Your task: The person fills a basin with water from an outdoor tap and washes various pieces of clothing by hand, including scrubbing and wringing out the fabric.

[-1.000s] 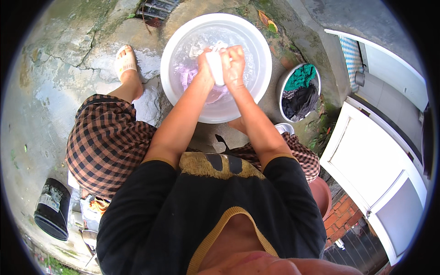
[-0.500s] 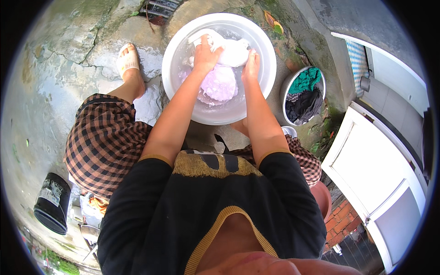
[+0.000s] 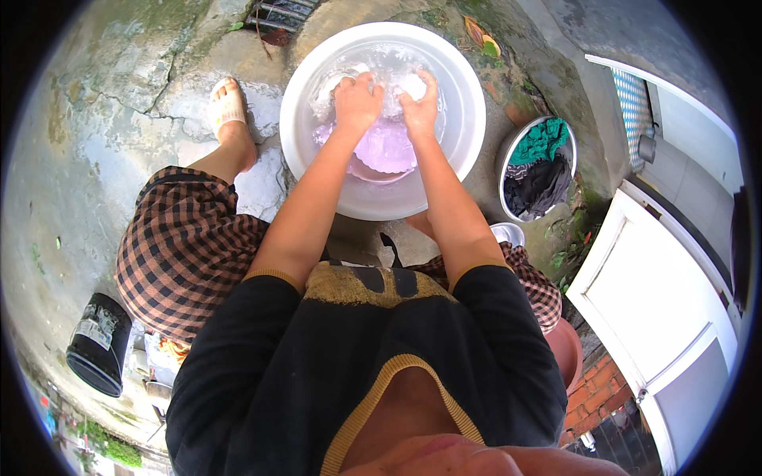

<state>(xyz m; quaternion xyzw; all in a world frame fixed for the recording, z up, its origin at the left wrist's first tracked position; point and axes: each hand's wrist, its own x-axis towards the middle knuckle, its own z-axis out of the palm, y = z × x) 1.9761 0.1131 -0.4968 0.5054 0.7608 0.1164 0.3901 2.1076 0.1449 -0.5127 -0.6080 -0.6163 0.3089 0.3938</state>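
A wide white plastic basin (image 3: 290,119) of sudsy water stands on the ground in front of me. White cloth (image 3: 409,86) lies mostly under the water in its far half. My left hand (image 3: 359,101) is closed on the left part of this cloth, its fingertips partly hidden in the water. To the right, my right hand (image 3: 421,107) grips a bunched part of it between thumb and fingers. A lilac cloth (image 3: 385,147) floats nearer me, between my wrists, with neither hand holding it.
Right of the basin, a metal tub (image 3: 503,178) holds green and dark cloths. A small metal bowl (image 3: 509,233) sits by my right knee. A black bucket (image 3: 99,341) lies at the lower left. A drain grate (image 3: 282,14) is beyond the basin, and a white door (image 3: 651,293) stands at right.
The white cloth has gone down from above the water into it, with splashing. My right hand has moved left and turned, closer to my left hand. The lilac cloth has spread out.
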